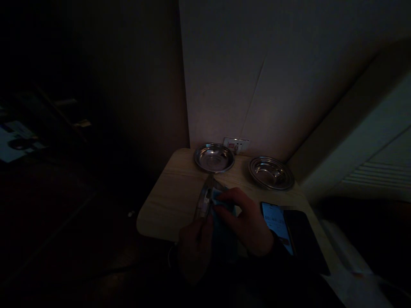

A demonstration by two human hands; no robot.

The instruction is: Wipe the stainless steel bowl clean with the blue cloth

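Note:
In the dim light my left hand (192, 244) grips the lower rim of a steel plate (205, 196) held on edge over the small wooden table (167, 201). My right hand (247, 222) has its fingers closed on a blue cloth (221, 199) and presses it against the plate's face. Both hands are close together at the table's near edge.
Two more steel plates stand at the back of the table, one in the middle (214, 157) and one to the right (271, 172). A wall socket (236, 144) sits behind them. A lit phone (276, 222) and a dark flat object (305, 239) lie to the right.

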